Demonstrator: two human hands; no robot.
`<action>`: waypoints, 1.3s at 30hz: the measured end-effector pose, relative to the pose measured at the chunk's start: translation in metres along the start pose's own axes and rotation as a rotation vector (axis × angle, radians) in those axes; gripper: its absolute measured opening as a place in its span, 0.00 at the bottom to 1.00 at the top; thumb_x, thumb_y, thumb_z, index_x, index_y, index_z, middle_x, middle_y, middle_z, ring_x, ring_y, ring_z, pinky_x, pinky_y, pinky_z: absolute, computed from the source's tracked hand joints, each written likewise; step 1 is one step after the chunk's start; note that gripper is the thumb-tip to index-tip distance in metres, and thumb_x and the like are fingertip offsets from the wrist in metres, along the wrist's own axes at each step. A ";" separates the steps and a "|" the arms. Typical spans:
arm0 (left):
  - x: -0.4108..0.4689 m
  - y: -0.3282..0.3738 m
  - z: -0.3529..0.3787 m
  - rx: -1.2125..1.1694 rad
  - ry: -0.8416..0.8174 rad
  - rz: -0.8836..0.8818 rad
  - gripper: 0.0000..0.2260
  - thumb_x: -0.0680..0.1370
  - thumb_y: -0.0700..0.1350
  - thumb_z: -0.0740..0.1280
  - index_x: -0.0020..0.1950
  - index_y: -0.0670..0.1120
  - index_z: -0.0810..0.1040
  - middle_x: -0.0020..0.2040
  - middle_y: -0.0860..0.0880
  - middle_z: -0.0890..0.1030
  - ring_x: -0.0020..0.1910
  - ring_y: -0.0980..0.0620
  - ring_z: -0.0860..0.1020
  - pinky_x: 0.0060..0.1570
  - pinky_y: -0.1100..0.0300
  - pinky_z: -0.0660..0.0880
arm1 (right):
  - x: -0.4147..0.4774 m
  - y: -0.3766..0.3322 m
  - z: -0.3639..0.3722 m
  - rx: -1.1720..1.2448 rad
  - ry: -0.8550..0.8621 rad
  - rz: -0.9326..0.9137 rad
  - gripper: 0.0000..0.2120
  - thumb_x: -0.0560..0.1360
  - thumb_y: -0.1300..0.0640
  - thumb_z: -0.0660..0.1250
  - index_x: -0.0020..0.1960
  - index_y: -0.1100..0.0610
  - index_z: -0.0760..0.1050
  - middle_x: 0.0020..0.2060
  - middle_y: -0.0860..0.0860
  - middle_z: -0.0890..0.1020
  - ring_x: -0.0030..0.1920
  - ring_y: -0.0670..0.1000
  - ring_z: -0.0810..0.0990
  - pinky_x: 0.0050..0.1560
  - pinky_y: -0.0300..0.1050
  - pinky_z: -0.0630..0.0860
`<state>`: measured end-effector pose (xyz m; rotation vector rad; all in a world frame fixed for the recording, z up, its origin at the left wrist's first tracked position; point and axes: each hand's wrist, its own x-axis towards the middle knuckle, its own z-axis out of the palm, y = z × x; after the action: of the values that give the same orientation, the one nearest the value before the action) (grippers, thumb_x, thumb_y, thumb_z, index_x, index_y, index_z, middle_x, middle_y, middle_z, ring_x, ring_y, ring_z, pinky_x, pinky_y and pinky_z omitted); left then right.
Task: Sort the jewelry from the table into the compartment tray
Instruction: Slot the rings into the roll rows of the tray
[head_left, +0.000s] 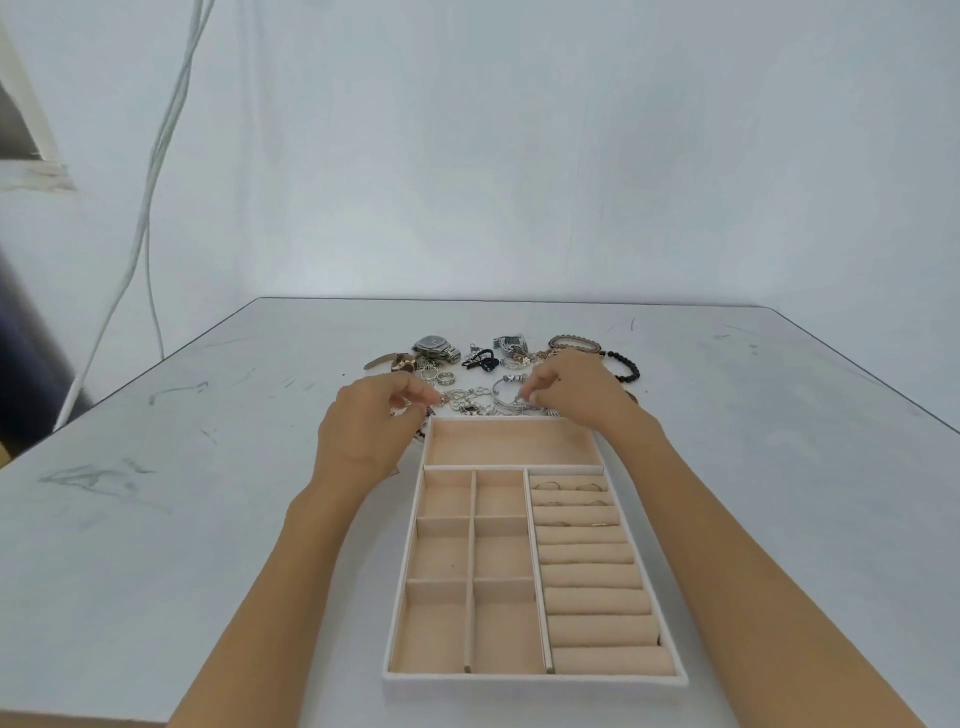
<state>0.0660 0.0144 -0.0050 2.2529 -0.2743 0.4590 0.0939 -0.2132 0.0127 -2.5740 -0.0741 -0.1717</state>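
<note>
Head view, looking down the desk. Compartment tray sits at centre, long axis running 6 to 12 o'clock. Ring rolls fill its 3 o'clock side, and a few thin rings are already seated in the far rows. The six small cells on the 9 o'clock side and the wide cell at the 12 o'clock end look bare. The unsorted jewelry pile lies on the desk just beyond the tray's 12 o'clock edge: watch at its 10 o'clock, black hair tie mid-pile, black bead bracelet at 2 o'clock, silver cuff near the middle. Both hands work the near fringe of the pile. Left hand has its fingers curled and pinched on the 9 o'clock end of a silver tangle. Right hand has its fingers pinched on the 3 o'clock end. Exactly which piece each pinch has is too small to tell. Judgement: early in the sort; the step in hand is teasing one silver piece free of its neighbours. The next move calls for a slow, light lift so linked chains do not drag along. Then carry toward 6 o'clock over the tray wall, the cell chosen by type.
</note>
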 end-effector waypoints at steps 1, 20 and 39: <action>0.005 0.001 0.002 0.023 -0.024 0.000 0.10 0.74 0.42 0.67 0.43 0.58 0.81 0.43 0.60 0.81 0.47 0.57 0.78 0.46 0.58 0.73 | 0.001 0.001 0.000 -0.023 -0.001 0.008 0.08 0.73 0.61 0.68 0.46 0.51 0.83 0.42 0.46 0.80 0.50 0.50 0.80 0.55 0.49 0.75; 0.067 0.020 0.042 0.316 -0.457 0.138 0.03 0.71 0.53 0.73 0.42 0.61 0.82 0.41 0.61 0.82 0.42 0.61 0.74 0.54 0.57 0.72 | 0.000 0.001 -0.002 -0.047 -0.040 -0.019 0.05 0.67 0.54 0.76 0.43 0.50 0.84 0.39 0.45 0.81 0.48 0.48 0.80 0.51 0.47 0.77; 0.058 0.015 0.051 0.302 -0.286 0.159 0.05 0.74 0.49 0.68 0.46 0.59 0.81 0.43 0.59 0.79 0.46 0.56 0.76 0.63 0.49 0.66 | 0.002 0.010 0.002 0.148 0.130 0.016 0.10 0.67 0.61 0.74 0.36 0.50 0.74 0.34 0.47 0.77 0.38 0.48 0.76 0.42 0.44 0.72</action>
<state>0.1261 -0.0364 -0.0022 2.6061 -0.5666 0.2709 0.0972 -0.2209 0.0060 -2.4091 -0.0168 -0.3144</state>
